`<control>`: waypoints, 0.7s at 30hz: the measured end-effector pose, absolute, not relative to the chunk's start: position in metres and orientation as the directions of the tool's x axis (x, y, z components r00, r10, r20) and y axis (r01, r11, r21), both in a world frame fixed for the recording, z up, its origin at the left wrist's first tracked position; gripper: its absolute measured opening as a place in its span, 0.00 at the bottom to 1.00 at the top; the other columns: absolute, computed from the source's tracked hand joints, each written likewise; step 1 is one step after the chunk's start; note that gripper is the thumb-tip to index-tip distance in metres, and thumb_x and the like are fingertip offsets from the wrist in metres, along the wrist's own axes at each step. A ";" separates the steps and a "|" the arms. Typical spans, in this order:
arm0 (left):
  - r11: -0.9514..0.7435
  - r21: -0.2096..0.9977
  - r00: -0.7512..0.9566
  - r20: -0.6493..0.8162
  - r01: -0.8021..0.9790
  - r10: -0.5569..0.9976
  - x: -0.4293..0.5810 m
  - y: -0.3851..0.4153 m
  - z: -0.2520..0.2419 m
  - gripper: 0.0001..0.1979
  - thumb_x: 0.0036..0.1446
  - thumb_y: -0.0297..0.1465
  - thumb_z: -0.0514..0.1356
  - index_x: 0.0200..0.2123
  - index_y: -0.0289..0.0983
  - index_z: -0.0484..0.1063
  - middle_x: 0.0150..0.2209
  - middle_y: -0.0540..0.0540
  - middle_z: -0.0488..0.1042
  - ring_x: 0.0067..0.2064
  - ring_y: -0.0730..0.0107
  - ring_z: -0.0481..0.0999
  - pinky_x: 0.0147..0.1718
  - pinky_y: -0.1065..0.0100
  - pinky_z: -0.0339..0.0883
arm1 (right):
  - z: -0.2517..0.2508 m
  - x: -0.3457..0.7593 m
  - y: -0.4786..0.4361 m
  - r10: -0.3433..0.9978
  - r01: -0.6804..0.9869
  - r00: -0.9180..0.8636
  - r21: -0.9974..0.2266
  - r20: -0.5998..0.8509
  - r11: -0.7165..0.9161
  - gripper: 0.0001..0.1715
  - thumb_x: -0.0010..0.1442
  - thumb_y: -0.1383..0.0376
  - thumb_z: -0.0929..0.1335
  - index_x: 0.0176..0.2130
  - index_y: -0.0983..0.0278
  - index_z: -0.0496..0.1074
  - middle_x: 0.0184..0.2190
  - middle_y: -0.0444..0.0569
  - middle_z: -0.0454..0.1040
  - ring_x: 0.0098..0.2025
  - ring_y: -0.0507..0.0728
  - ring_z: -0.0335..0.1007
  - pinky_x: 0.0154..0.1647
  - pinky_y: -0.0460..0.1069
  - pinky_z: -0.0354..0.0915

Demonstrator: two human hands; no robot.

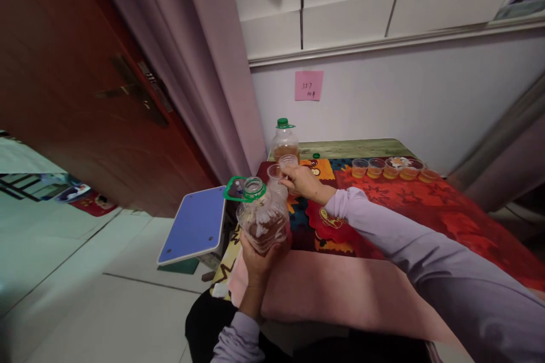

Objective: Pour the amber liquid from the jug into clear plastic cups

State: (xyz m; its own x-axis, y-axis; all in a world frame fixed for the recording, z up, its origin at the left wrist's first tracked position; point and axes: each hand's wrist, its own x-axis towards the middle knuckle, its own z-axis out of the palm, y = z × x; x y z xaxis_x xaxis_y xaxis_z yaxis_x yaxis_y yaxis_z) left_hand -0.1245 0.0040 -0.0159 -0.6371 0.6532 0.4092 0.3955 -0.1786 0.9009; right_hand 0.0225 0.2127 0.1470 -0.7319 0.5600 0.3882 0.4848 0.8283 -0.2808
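My left hand (259, 261) is wrapped around the lower part of a clear plastic jug (263, 218). The jug is uncapped, slightly tilted, and has a green ring handle (232, 188) at its neck. My right hand (307, 182) reaches over the table, its fingers closed on a clear plastic cup (288, 160). Another clear cup (275, 172) stands close beside it, partly behind the jug; whether these cups are stacked I cannot tell. Just behind them is a second jug (285, 146), capped in green and holding amber liquid.
Several cups of amber liquid (375, 169) line the far right of the patterned red tablecloth (447, 221). A loose green cap (315, 155) lies near the wall. Pink cloth (332, 283) covers the front edge. A small blue-topped table (196, 221) stands left, near the brown door (85, 96).
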 end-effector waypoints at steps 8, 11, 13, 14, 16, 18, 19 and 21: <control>-0.169 0.913 -0.650 0.386 0.372 0.655 -0.128 0.005 -0.019 0.58 0.42 0.60 0.75 0.69 0.37 0.60 0.58 0.29 0.79 0.58 0.38 0.84 0.54 0.43 0.78 | 0.123 0.139 0.190 0.654 0.534 -0.529 -0.386 0.541 0.752 0.10 0.74 0.62 0.68 0.45 0.58 0.82 0.46 0.53 0.83 0.46 0.62 0.80 0.46 0.52 0.70; -0.165 0.907 -0.652 0.397 0.388 0.646 -0.129 0.006 -0.020 0.58 0.41 0.59 0.75 0.68 0.36 0.61 0.58 0.30 0.79 0.58 0.39 0.83 0.56 0.44 0.78 | 0.088 0.176 0.180 0.736 0.645 -0.543 -0.361 0.404 0.674 0.10 0.72 0.64 0.69 0.43 0.59 0.83 0.45 0.54 0.83 0.41 0.62 0.80 0.40 0.52 0.68; -0.154 0.903 -0.656 0.401 0.402 0.640 -0.130 0.006 -0.021 0.57 0.41 0.58 0.76 0.67 0.35 0.62 0.58 0.30 0.79 0.58 0.40 0.83 0.57 0.45 0.77 | 0.067 0.188 0.176 0.770 0.687 -0.543 -0.351 0.335 0.637 0.10 0.72 0.65 0.69 0.44 0.60 0.83 0.45 0.55 0.83 0.40 0.61 0.80 0.39 0.51 0.68; -0.148 0.901 -0.657 0.401 0.407 0.639 -0.131 0.005 -0.022 0.56 0.41 0.57 0.76 0.67 0.35 0.62 0.58 0.31 0.79 0.58 0.41 0.83 0.57 0.45 0.77 | 0.058 0.190 0.174 0.782 0.700 -0.540 -0.348 0.312 0.623 0.10 0.72 0.65 0.68 0.44 0.60 0.82 0.46 0.55 0.83 0.41 0.61 0.80 0.40 0.51 0.69; -0.138 0.902 -0.658 0.397 0.410 0.640 -0.132 0.005 -0.024 0.55 0.42 0.56 0.77 0.66 0.36 0.63 0.56 0.32 0.80 0.56 0.44 0.84 0.55 0.47 0.78 | 0.046 0.191 0.173 0.797 0.718 -0.533 -0.348 0.282 0.603 0.11 0.72 0.66 0.68 0.44 0.61 0.82 0.46 0.55 0.84 0.41 0.60 0.80 0.42 0.51 0.70; -0.137 0.903 -0.656 0.394 0.407 0.644 -0.133 0.006 -0.025 0.54 0.43 0.56 0.77 0.66 0.37 0.63 0.55 0.33 0.80 0.55 0.46 0.85 0.54 0.49 0.79 | 0.040 0.189 0.172 0.808 0.730 -0.527 -0.347 0.263 0.589 0.11 0.72 0.66 0.68 0.44 0.61 0.83 0.47 0.55 0.84 0.43 0.60 0.81 0.43 0.51 0.71; -0.139 0.903 -0.655 0.394 0.406 0.645 -0.133 0.006 -0.025 0.53 0.43 0.55 0.77 0.66 0.37 0.63 0.55 0.33 0.81 0.55 0.46 0.85 0.54 0.49 0.79 | 0.039 0.189 0.171 0.811 0.733 -0.527 -0.345 0.256 0.586 0.11 0.72 0.66 0.68 0.44 0.61 0.83 0.47 0.55 0.84 0.43 0.60 0.82 0.43 0.51 0.72; -0.142 0.902 -0.654 0.397 0.407 0.644 -0.132 0.006 -0.024 0.53 0.43 0.55 0.77 0.66 0.37 0.63 0.54 0.33 0.81 0.55 0.46 0.84 0.54 0.50 0.79 | 0.041 0.191 0.170 0.806 0.728 -0.531 -0.346 0.261 0.592 0.12 0.73 0.66 0.69 0.48 0.60 0.84 0.50 0.56 0.84 0.45 0.61 0.83 0.44 0.52 0.73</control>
State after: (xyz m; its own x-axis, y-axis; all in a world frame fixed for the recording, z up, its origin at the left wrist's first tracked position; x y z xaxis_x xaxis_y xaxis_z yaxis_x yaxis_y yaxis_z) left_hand -0.1321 0.0061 -0.0242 -0.6541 0.6441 0.3967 0.4072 -0.1421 0.9022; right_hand 0.1913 0.1696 0.0406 -0.5312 0.8060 0.2611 0.7279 0.5919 -0.3461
